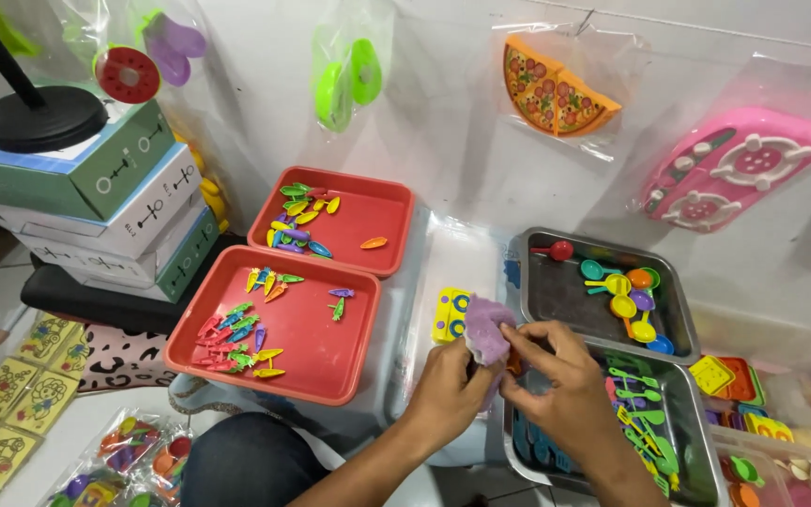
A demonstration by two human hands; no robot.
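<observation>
My left hand (448,387) and my right hand (563,376) meet over a metal tray (687,422) and together pinch a small purple toy piece (486,329); something orange shows just under it between the fingers. A yellow toy block with blue circles (448,314) lies right beside the purple piece, to its left. The tray under my right hand holds green and blue toy utensils (645,427).
Two red trays (312,329) (377,211) of small coloured toy carrots sit left. A second metal tray (560,291) holds toy spoons. Stacked boxes (114,207) stand far left. Bagged toys hang on the wall, and more toy packs lie at lower left and right.
</observation>
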